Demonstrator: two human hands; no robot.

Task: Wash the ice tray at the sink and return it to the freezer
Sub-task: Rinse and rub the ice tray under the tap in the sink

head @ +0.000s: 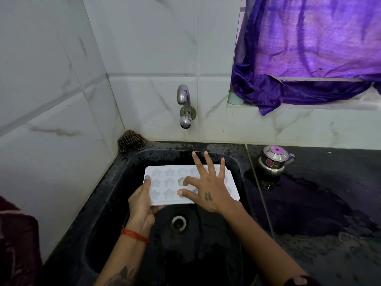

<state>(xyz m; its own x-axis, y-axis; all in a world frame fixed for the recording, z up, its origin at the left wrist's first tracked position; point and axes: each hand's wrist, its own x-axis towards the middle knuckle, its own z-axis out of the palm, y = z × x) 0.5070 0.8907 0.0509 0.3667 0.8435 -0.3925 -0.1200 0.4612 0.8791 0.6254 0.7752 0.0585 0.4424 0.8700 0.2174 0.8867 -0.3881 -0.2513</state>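
White marble-look tiles back a black sink (132,162) set in a dark, wet surface (321,203); a steel tap (184,104) projects from the wall above it, and no water is seen running.

Head view: the ice tray (165,182), white with star-shaped cells, is held over the basin, above and behind the drain (179,222). The left hand (141,203) grips its near left corner, thumb on top and the other fingers curled underneath. The right hand (208,190) lies on the tray's upper face with fingers spread; the index finger and thumb (181,192) press into cells, the remaining fingers extend past the far edge.

Hazards, as judged from this position:
- Support comes from one corner grip only. A wet tray may slip or twist there and drop into the basin.
- Downward pressure from the right hand levers against that corner; excess force could tip the tray or flex the plastic.
- With the tap dry, rubbing alone may leave residue in the star points.
- A small steel kettle (272,162) stands near the sink's right rim; a wide elbow movement could knock it.
- A scrubbing cloth (131,141) sits in the back left corner, unused.
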